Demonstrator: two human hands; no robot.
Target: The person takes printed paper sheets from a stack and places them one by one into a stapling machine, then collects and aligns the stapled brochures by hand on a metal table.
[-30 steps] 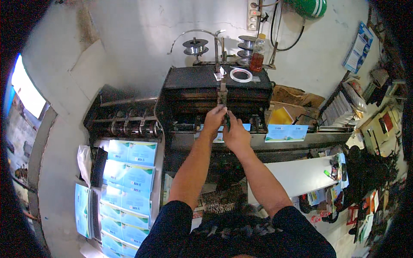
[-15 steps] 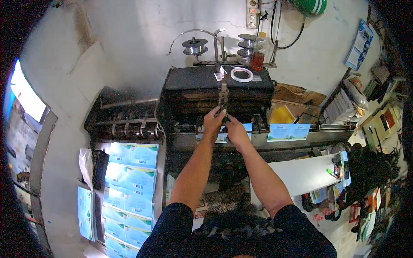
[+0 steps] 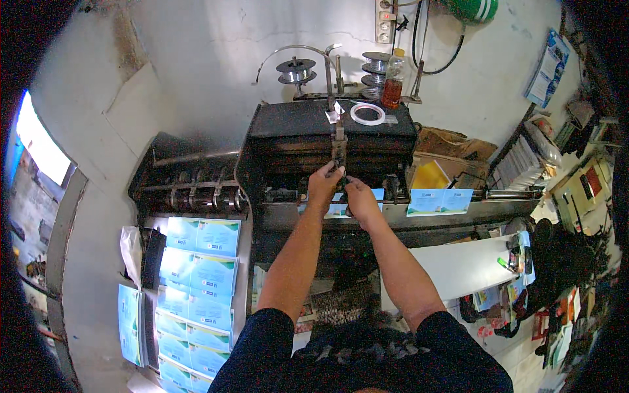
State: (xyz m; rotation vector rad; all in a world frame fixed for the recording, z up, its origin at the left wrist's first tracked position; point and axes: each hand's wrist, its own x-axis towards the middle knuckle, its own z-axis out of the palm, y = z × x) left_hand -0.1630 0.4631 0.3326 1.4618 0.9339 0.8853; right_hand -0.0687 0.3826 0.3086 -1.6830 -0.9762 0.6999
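At frame centre, the right hand is grasping a dark tool, its fingers curling around the handle. The left hand is touching the lower end of the vertical metal head; the view is not showing whether its fingers are clenching it. A blue sheet is lying behind the hands, along the machine's front edge. Open room is extending between the forearms; the right one is crossing over the white tabletop's left end.

Dull metal, glossy paper

The machine looks matt, dark metal; the sheets, glossy paper. Wire on the spools shines. The bottle is smooth, clear plastic, the cardboard rough, the sleeves matt cloth.
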